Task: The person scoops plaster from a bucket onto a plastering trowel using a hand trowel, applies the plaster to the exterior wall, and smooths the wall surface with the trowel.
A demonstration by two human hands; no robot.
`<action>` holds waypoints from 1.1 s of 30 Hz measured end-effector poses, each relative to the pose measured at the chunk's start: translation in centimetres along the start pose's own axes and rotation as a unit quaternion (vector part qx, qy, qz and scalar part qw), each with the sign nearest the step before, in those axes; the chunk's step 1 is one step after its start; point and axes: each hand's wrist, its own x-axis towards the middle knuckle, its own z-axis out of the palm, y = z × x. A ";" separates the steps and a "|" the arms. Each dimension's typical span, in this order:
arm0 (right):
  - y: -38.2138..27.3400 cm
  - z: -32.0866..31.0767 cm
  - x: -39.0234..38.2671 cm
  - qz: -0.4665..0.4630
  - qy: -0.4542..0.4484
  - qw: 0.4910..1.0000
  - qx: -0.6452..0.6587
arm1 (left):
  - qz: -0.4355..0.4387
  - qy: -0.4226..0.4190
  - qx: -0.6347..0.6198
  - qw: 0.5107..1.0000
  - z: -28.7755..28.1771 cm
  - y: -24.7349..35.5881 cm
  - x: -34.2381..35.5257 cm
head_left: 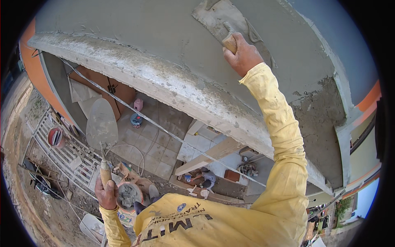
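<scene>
In the head view, holding a flat trowel point(216, 18) by its wooden handle in the right hand point(245, 55), with fingers curled tightly round the grip. Stretching its blade up and to the left beyond those fingers, close against a grey plastered surface point(144, 24); cannot tell whether touching along the whole blade. Below and right of the right fingers, note a rough, darker patch point(323, 109) of that surface. Below and left of them, note a pale, chipped concrete ledge point(164, 68), slanting down to the right.

Holding a rounded trowel point(102, 123) in the left hand point(106, 193), with fingers wrapped snugly around its wooden handle. Pointing this blade upward, above the left fingers. Just right of the same fingers, see a bucket point(125, 214) with grey mortar point(128, 194) inside. Up and left of them, see a slatted frame point(78, 154) and a reddish tub point(61, 143); above and to the right, a pink container point(138, 104) near a blue one. Well to the right of the left fingers, down below, see another person point(209, 179), too small for detail.
</scene>
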 end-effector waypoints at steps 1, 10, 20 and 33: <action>-0.1 -0.8 0.2 -0.004 0.000 1.000 0.002 | -0.003 0.010 -0.002 1.000 -0.1 0.0 -0.1; -2.3 4.3 -3.7 -0.039 -0.190 0.979 -0.056 | -0.030 0.028 -0.007 0.999 0.3 0.9 -0.4; -4.0 7.3 -2.7 -0.054 -0.190 0.978 -0.067 | -0.044 0.015 -0.022 0.999 1.7 1.6 0.4; -0.6 -4.6 1.9 0.039 0.197 0.978 -0.063 | -0.041 0.055 0.004 0.998 -1.2 -0.1 -2.0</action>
